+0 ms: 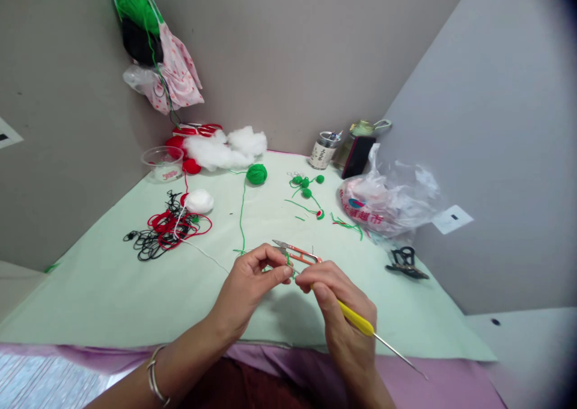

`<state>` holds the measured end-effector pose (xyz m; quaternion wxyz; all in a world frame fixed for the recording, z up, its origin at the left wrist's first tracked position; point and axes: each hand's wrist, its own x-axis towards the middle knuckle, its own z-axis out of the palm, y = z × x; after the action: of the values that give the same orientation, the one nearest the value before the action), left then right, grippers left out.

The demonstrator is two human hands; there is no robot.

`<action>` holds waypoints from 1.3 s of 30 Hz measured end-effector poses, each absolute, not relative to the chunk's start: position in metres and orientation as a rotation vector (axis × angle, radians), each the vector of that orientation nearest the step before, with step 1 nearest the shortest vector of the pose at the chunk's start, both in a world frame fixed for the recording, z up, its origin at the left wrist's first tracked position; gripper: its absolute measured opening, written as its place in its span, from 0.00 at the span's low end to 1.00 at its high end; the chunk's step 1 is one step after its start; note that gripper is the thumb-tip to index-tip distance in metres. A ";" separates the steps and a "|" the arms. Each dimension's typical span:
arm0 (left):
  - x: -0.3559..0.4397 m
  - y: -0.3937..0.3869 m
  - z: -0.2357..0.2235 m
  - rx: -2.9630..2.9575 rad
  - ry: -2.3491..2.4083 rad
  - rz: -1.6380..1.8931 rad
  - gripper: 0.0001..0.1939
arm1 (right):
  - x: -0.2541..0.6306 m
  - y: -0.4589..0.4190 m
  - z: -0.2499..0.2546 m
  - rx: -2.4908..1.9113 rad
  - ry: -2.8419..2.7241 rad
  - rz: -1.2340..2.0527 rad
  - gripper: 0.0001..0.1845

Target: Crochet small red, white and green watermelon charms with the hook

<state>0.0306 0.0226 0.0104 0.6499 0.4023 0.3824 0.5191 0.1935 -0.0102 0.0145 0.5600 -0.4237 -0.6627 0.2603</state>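
In my right hand (342,313) is a crochet hook (358,320) with a yellow handle, gripped like a pen. Its back metal end points down to the right, while the front tip meets the fingers of my left hand (255,282). Those fingers pinch a small piece of green yarn (289,260), mostly covered by them. From there a green strand runs up the table to a green yarn ball (256,174). Just beyond my fingertips lie thread snips (300,254) with orange handles.
Left are tangled black and red yarn (157,231), a white yarn ball (199,201), a clear tub (163,165) and white stuffing (225,147). Right are small green crocheted balls (306,192), a pen tin (323,151), a phone (358,156), a plastic bag (387,198) and a black hair claw (406,263).
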 end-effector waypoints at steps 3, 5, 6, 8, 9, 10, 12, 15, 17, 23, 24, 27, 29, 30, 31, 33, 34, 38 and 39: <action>0.030 0.022 0.010 0.964 0.878 1.204 0.10 | 0.194 -0.011 0.015 -0.991 -1.568 0.611 0.13; 0.030 0.022 0.010 0.966 0.878 1.189 0.10 | 0.195 -0.012 0.016 -0.976 -1.574 0.603 0.13; 0.029 0.022 0.010 0.958 0.878 1.175 0.10 | 0.195 -0.013 0.016 -0.971 -1.580 0.601 0.13; 0.029 0.022 0.010 0.933 0.874 1.148 0.10 | 0.196 -0.014 0.016 -0.971 -1.584 0.593 0.13; 0.029 0.022 0.010 0.915 0.873 1.137 0.11 | 0.196 -0.014 0.016 -0.974 -1.583 0.586 0.13; 0.029 0.022 0.010 0.898 0.873 1.128 0.11 | 0.196 -0.014 0.016 -0.973 -1.583 0.577 0.13; 0.028 0.023 0.010 0.876 0.873 1.120 0.12 | 0.195 -0.013 0.017 -0.959 -1.584 0.558 0.13; 0.029 0.023 0.010 0.865 0.868 1.121 0.12 | 0.195 -0.013 0.018 -0.937 -1.602 0.548 0.13; 0.029 0.023 0.011 0.861 0.864 1.126 0.12 | 0.195 -0.012 0.018 -0.941 -1.610 0.553 0.13; 0.029 0.022 0.010 0.874 0.870 1.120 0.12 | 0.196 -0.012 0.017 -0.953 -1.606 0.554 0.13; 0.029 0.022 0.010 0.875 0.869 1.121 0.12 | 0.195 -0.013 0.017 -0.953 -1.607 0.550 0.13; 0.029 0.021 0.008 0.881 0.866 1.122 0.12 | 0.195 -0.013 0.017 -0.957 -1.611 0.540 0.13; 0.029 0.021 0.007 0.890 0.865 1.123 0.12 | 0.195 -0.012 0.016 -0.955 -1.613 0.536 0.14; 0.029 0.021 0.006 0.899 0.868 1.125 0.12 | 0.196 -0.012 0.016 -0.954 -1.613 0.535 0.14; 0.029 0.021 0.006 0.912 0.872 1.128 0.12 | 0.196 -0.012 0.016 -0.955 -1.613 0.536 0.14; 0.029 0.022 0.005 0.957 0.879 1.146 0.11 | 0.196 -0.013 0.015 -0.960 -1.614 0.539 0.14; 0.029 0.022 0.006 0.990 0.881 1.160 0.10 | 0.196 -0.013 0.015 -0.966 -1.612 0.540 0.14; 0.027 0.022 0.010 1.117 0.908 1.168 0.08 | 0.196 -0.014 0.016 -0.970 -1.616 0.538 0.14; 0.026 0.023 0.011 1.135 0.909 1.149 0.08 | 0.196 -0.014 0.017 -0.965 -1.628 0.552 0.14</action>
<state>0.0263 0.0225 0.0114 0.6006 0.4897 0.3921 0.4957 0.1958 -0.0141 0.0172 0.5523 -0.4082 -0.6884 0.2333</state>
